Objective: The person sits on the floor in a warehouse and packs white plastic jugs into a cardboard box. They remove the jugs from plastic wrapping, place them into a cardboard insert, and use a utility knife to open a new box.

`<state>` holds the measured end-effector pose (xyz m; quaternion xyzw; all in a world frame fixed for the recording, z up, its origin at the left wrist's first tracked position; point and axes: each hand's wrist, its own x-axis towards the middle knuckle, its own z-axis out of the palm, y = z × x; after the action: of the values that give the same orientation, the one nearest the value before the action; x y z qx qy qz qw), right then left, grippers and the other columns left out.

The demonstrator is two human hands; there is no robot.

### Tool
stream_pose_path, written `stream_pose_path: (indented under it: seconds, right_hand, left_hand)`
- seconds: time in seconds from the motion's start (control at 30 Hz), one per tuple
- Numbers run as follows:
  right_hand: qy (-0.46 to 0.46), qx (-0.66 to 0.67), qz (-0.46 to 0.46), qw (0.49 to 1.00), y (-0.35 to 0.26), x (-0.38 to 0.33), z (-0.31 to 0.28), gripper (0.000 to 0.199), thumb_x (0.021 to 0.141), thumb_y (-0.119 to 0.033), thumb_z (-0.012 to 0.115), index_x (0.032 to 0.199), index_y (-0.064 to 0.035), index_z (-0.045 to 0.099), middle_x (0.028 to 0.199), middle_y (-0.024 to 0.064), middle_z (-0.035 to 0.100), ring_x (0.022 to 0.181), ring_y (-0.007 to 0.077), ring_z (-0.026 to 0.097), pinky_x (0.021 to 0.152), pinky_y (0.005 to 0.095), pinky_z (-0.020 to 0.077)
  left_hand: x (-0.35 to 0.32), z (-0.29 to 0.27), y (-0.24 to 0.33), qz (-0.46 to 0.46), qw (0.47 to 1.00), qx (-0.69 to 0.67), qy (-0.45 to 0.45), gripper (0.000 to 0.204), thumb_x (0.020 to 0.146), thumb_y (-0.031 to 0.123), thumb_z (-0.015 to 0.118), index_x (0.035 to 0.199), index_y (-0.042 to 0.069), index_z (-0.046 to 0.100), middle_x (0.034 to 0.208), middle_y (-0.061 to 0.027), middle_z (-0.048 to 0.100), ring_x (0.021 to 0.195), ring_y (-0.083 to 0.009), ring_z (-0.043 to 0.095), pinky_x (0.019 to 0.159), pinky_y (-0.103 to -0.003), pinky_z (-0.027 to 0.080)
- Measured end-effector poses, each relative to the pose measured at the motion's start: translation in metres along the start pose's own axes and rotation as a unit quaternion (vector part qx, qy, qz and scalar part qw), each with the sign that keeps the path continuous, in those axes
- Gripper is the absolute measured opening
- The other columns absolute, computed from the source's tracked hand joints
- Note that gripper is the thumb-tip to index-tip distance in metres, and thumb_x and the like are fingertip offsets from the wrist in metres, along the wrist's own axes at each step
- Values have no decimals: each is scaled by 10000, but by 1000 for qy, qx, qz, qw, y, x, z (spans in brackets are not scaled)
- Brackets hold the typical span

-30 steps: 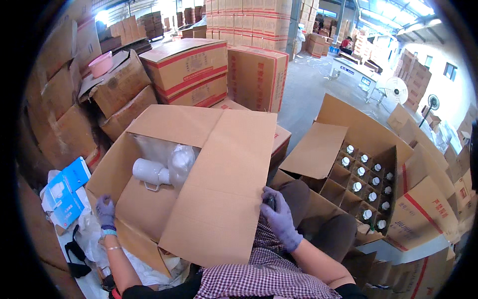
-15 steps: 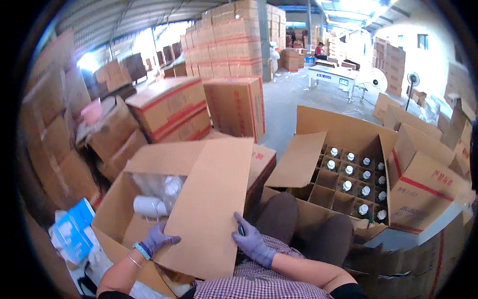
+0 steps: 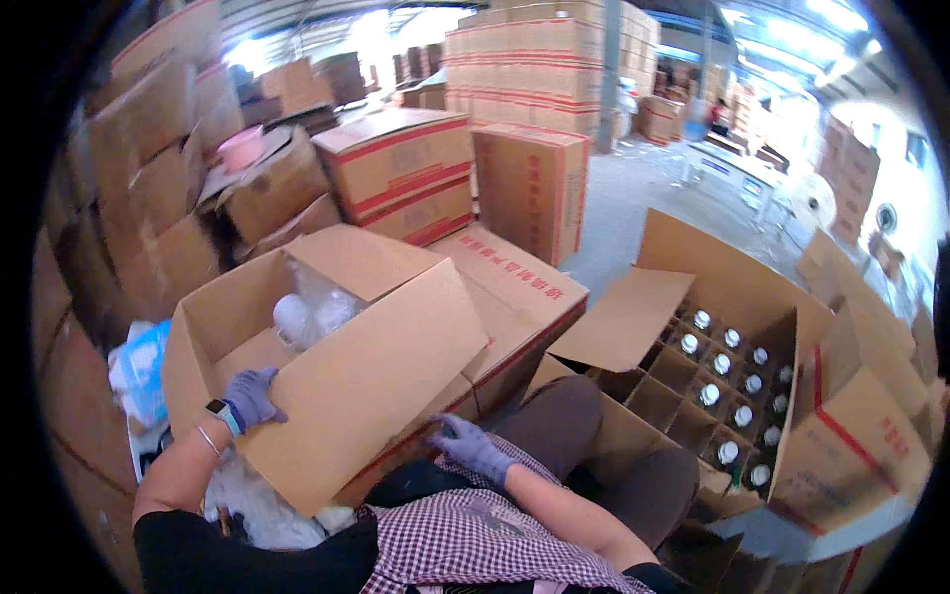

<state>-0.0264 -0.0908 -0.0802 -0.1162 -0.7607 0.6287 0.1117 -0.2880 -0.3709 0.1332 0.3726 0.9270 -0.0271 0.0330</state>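
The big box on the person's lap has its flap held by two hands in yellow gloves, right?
Not quite. The gloves are purple, not yellow. The head view shows the left hand on the near flap of the big box and the right hand at its lower edge, both in purple gloves.

The big flap (image 3: 381, 381) between the left hand (image 3: 252, 396) and right hand (image 3: 470, 445) covers most of the carton (image 3: 203, 327); only the far-left opening is clear, though white bottles (image 3: 312, 315) crowd it.
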Motion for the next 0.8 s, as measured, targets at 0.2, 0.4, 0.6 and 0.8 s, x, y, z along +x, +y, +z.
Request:
stream_pose_path:
  seconds: [0.2, 0.4, 0.6, 0.8]
  right_hand:
    - [62, -91, -51, 993, -15, 16, -11, 479, 927, -223, 662, 1356, -37, 558, 1170, 213, 687, 1104, 314, 673, 947, 392, 529]
    - [28, -273, -210, 938, -126, 78, 3, 494, 863, -141, 654, 1340, -81, 541, 1211, 201, 616, 1059, 384, 647, 892, 452, 547]
    - [42, -466, -151, 871, -126, 150, 38, 369, 858, -144, 644, 1215, -93, 564, 1277, 183, 535, 995, 390, 674, 813, 480, 574]
    - [13, -563, -41, 825, -119, 194, 52, 380, 802, -161, 688, 1161, -99, 579, 1203, 176, 575, 1009, 366, 678, 838, 459, 575]
  left_hand:
    - [-119, 157, 26, 2, 988, -116, 104, 616, 620, 452, 825, 1105, 105, 669, 935, -181, 706, 890, -382, 680, 802, -484, 538]
    - [-142, 134, 32, 21, 976, -195, 91, 523, 681, 425, 810, 1053, 82, 676, 900, -172, 702, 840, -389, 680, 739, -479, 543]
    - [-126, 132, 50, -24, 988, -132, 71, 499, 738, 445, 765, 1030, 57, 650, 892, -181, 697, 805, -381, 687, 712, -486, 545]
    - [-117, 146, 41, 16, 977, -182, 110, 500, 731, 468, 778, 1009, 60, 696, 854, -169, 699, 770, -374, 690, 682, -486, 544]
